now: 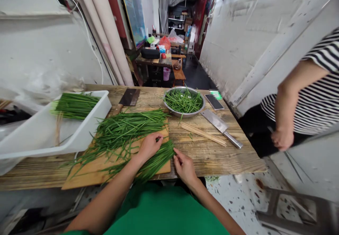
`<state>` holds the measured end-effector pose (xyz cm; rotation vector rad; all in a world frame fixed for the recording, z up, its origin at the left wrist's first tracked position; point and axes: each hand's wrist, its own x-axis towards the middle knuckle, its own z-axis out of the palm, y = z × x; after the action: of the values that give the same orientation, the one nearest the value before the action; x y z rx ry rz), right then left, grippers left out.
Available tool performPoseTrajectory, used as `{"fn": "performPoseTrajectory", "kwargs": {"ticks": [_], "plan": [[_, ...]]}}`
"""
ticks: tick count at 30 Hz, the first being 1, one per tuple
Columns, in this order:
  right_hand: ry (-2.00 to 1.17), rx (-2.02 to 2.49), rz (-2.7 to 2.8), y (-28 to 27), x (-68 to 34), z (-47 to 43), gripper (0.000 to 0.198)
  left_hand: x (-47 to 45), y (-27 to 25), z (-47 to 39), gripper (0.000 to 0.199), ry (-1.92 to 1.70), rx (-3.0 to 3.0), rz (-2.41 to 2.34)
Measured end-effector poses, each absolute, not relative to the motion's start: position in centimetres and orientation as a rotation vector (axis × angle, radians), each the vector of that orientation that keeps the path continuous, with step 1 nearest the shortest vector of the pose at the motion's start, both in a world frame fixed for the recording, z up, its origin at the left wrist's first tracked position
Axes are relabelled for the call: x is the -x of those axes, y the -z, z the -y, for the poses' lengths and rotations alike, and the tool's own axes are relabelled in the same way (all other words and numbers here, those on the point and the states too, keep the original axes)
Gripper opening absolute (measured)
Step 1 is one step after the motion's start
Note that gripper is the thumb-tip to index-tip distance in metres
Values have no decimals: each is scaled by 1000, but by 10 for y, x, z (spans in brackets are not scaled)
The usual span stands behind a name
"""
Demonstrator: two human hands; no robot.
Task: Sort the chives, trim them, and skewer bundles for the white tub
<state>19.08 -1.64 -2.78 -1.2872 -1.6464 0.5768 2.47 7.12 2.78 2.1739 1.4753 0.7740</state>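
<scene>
A bundle of green garlic chives (159, 159) lies at the near right corner of a wooden cutting board (87, 171). My left hand (150, 146) rests on its upper side with the fingers curled; the fingertips are partly hidden. At the bundle's right end, my right hand (184, 164) touches the chive ends with its extended index finger, the thumb held apart. Behind them, a larger loose pile of chives (127, 125) spreads across the board. A steel bowl (183, 115) beyond holds more chives.
A white plastic tub (79, 139) with chives stands left. A dark-bladed cleaver (129, 97), thin wooden sticks (203, 134), a steel-handled cleaver (218, 124) and a phone (214, 101) lie on the wooden table (238, 161). Another person's hand (283, 138) is at the right, beyond the table edge.
</scene>
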Motion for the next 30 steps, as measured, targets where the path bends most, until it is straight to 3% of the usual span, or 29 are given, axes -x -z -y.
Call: {"fn": "performPoseTrajectory", "kwargs": {"ticks": [16,22,30], "plan": [[-560,1314,1663,28,-190,16,35,-19,-23,-72,20,-798,-2222,-1365],[-586,1302,1653,28,-190,17,35,-14,-39,-67,22,-569,-2411,-1068],[-599,1314,1658,27,-189,18,34,7,-49,-93,20,-498,-2658,-1692]]}}
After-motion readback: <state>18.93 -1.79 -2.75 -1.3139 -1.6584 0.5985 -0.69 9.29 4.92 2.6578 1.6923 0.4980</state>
